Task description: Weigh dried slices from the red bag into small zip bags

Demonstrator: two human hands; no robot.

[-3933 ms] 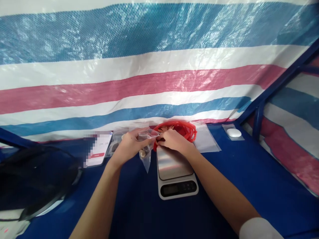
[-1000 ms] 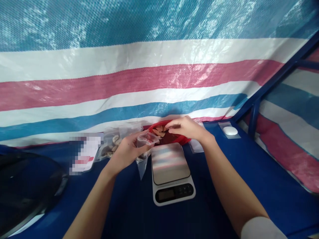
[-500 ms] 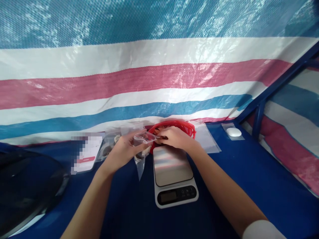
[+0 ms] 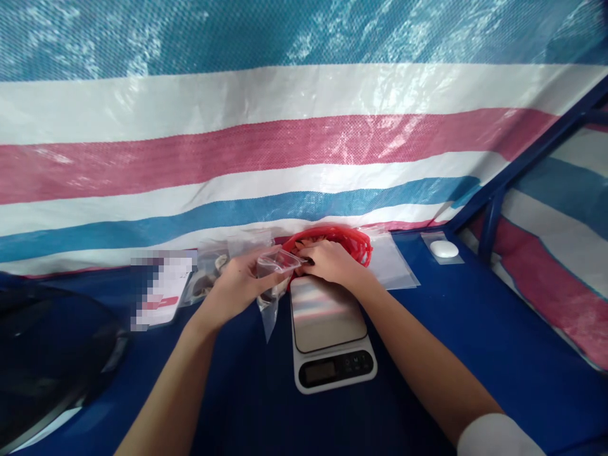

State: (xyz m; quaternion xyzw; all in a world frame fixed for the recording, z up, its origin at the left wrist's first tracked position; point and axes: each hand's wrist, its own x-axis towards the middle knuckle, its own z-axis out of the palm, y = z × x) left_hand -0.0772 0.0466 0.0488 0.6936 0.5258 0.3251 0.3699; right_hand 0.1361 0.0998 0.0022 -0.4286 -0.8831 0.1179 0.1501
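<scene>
My left hand (image 4: 240, 283) is closed on a clear plastic bag (image 4: 269, 315), whose mouth faces right and whose corner hangs down. Some pale and brown pieces show inside it. At the bag's mouth is my right hand (image 4: 327, 261), fingers pinched together; a small dark bit shows at the fingertips, too small to name. Behind and beneath this hand stands a red plastic basket (image 4: 363, 244) with brownish pieces in it. Just in front of the basket lies a white kitchen scale (image 4: 330, 323) with a shiny metal plate and a dark display.
Left of my hands lie filled clear bags (image 4: 205, 285) and a white card with a red mark (image 4: 166, 291). A round black object (image 4: 52, 361) is at far left. Flat clear bags (image 4: 392, 259) and a white oval case (image 4: 444, 249) lie to the right. Striped sheeting (image 4: 285, 145) hangs behind.
My right hand has shifted slightly left, closer to the mouth of the bag. My left hand keeps its hold on the bag. The whole view has shifted slightly.
</scene>
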